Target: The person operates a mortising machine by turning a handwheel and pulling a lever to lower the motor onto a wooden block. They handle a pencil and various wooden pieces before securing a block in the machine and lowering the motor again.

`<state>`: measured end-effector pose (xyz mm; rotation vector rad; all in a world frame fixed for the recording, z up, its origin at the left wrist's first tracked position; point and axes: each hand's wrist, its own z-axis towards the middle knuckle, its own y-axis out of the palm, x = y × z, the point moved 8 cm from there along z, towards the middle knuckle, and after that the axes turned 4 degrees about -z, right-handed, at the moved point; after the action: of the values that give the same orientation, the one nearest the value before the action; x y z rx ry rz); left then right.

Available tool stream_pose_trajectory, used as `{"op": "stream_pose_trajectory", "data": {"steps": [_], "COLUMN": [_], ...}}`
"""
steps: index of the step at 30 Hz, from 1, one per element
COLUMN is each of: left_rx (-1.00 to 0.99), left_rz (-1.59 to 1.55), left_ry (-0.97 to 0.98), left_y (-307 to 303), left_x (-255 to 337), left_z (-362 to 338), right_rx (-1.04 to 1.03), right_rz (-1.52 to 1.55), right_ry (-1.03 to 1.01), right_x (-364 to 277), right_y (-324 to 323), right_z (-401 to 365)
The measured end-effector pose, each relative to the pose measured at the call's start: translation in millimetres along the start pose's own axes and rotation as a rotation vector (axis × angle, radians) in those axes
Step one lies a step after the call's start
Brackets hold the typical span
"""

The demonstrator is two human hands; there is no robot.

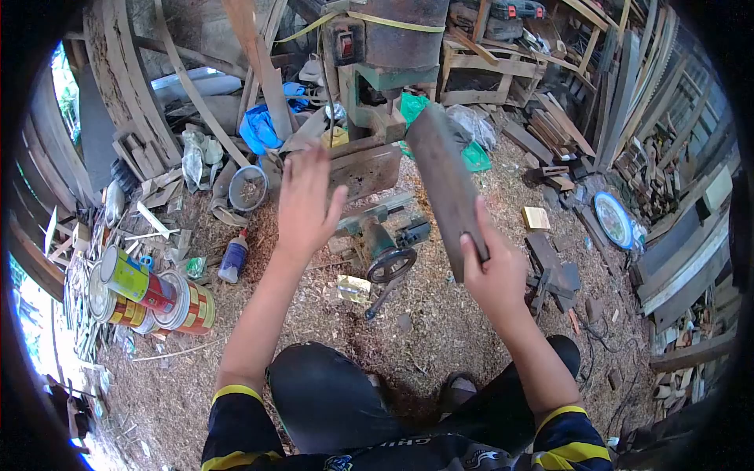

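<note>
Grips a dark wooden board [444, 177] by its lower end with the right hand [493, 275], fingers [471, 245] clenched around its edge. Holds the board off the floor, tilted, its upper end leaning up and left toward a rusty machine [365, 169]. Holds the left hand [306, 204] up in the air, fingers [302, 161] released and spread, palm turned away, grasping nothing; seen in front of the machine's flat plate and apart from the board. Cannot tell whether the board's top touches the machine.

Sits over a floor [440, 330] thick with sawdust and shavings, with dark-trousered knees at the bottom of the view. Faces a black handwheel [390, 264] on the machine's near side, low between the two hands.

Has, to the left, a cluster of painted tin cans [149, 290] lying on their sides, a small bottle [232, 259] near them, and a round sieve [248, 188] farther back beside a blue plastic bag [263, 125]. Has, to the right, a pale wood block [536, 217] on the shavings and a blue plate [613, 220] against stacked timber.
</note>
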<state>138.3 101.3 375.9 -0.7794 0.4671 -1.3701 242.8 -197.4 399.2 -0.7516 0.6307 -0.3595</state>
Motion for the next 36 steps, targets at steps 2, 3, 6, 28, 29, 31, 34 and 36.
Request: {"op": "stream_pose_trajectory", "data": {"steps": [2,3,6,28,29,31,34,36], "left_rx": [-0.082,-0.162,-0.066,0.017,0.025,0.026,0.04,0.035], "left_rz": [-0.005,-0.012,0.024,-0.045,-0.052,-0.065,-0.049,-0.043], "left_ry": [-0.033,-0.063,-0.033,-0.065,-0.063,-0.064,-0.072,-0.079], "left_y": [15.6,21.8,5.5,14.5,12.3,12.5,12.9,14.7], "left_x": [-6.9,-7.6,-0.9,-8.5,-8.7,-8.8,-11.2,-9.6], "left_z": [-1.9,-1.5,3.7,3.4,2.4,-1.2,-1.0,0.4], "right_rx": [-0.063,-0.123,-0.126,-0.283,-0.273,-0.172,-0.025,-0.029], "right_rz": [-0.012,-0.026,0.022,0.037,0.052,0.118,0.219,0.135], "right_ry": [0.019,0.037,0.149,0.274,0.282,0.284,0.283,0.209], "right_x": [4.3,7.8,11.5,24.4,27.2,24.7,17.0,14.5], "right_y": [5.5,9.6,0.4,20.8,21.7,11.3,1.1,1.4], "right_z": [-0.8,-1.1,2.9,-9.1,-10.7,-2.8,2.2,-0.1]}}
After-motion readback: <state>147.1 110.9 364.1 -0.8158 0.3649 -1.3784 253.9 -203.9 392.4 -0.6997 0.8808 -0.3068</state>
